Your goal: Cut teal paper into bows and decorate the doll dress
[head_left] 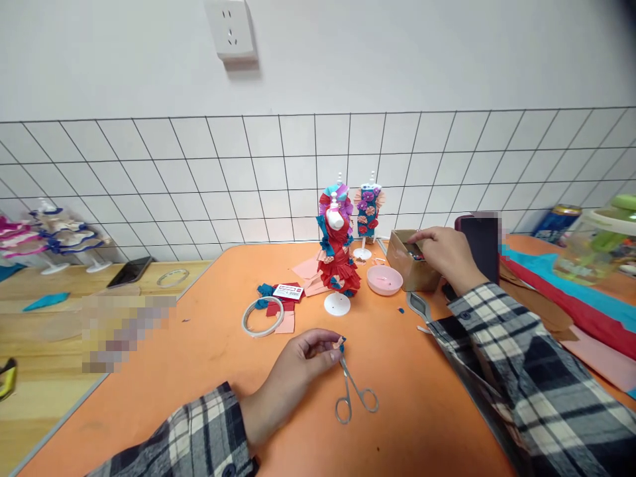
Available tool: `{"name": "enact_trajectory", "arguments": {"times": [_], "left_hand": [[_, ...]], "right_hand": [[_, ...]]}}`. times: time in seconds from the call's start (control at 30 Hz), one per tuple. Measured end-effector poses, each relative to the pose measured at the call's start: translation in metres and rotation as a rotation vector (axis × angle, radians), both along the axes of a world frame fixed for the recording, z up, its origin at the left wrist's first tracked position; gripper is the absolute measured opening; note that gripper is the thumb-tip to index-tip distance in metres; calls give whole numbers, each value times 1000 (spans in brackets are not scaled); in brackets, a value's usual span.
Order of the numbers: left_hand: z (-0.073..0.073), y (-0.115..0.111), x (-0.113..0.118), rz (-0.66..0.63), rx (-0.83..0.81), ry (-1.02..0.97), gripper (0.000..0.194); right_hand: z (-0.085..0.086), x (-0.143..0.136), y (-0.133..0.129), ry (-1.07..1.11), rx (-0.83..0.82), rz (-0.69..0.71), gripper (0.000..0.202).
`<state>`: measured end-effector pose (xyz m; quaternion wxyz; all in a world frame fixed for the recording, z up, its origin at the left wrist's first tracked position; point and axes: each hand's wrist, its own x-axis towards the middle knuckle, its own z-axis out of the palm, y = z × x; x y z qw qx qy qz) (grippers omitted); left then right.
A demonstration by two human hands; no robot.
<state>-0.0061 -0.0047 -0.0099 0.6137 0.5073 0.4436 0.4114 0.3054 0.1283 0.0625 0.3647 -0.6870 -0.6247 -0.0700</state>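
Between thumb and fingers, my left hand (308,361) pinches a small peach and blue crepe-paper piece (340,342). A pair of metal scissors (348,384) lies on the orange table (199,397), handles apart, with its tips by those fingers. My right hand (444,255) reaches into a small cardboard box (401,265); its fingers are bent together, and the rim partly hides the fingertips and what they touch. Behind my left hand stands a mini dress form (338,258) in a red, blue and peach ruffled paper dress, on a round white base.
Another dress form (368,212) stands behind, near a pink bowl (384,281). A tape roll (262,317) rests by paper scraps and a label card (288,292). A dark phone (479,245) stands behind my right hand. Crepe-paper sheets (576,291) and a can (556,220) are at right.
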Motion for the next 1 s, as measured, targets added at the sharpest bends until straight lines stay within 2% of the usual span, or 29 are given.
{"name": "enact_trajectory", "arguments": {"times": [0.1, 0.2, 0.3, 0.37, 0.47, 0.53, 0.6, 0.77, 1.0], "left_hand": [[0, 0, -1, -1, -12, -12, 33], [0, 0, -1, 12, 1, -9, 31], [-2, 1, -2, 29, -12, -25, 29], [-4, 2, -3, 42, -41, -70, 29], [-7, 3, -3, 42, -57, -125, 28], [-8, 3, -3, 36, -43, -136, 28], [-8, 3, -4, 30, -25, -139, 28], [-6, 1, -5, -38, -5, -141, 26], [-4, 0, -3, -19, -22, -190, 24]], "right_hand": [[7, 4, -3, -11, 1, -27, 31], [16, -2, -11, -5, 145, -6, 32], [13, -28, -30, 84, 272, 132, 29], [-1, -56, -51, 201, 269, 290, 27], [-31, -98, -89, 304, 102, 575, 23], [-48, -120, -112, 355, -33, 611, 17], [-58, -133, -128, 438, -140, 619, 14], [-55, -140, -137, 546, -249, 591, 13], [-59, -145, -139, 547, -315, 554, 8]]}}
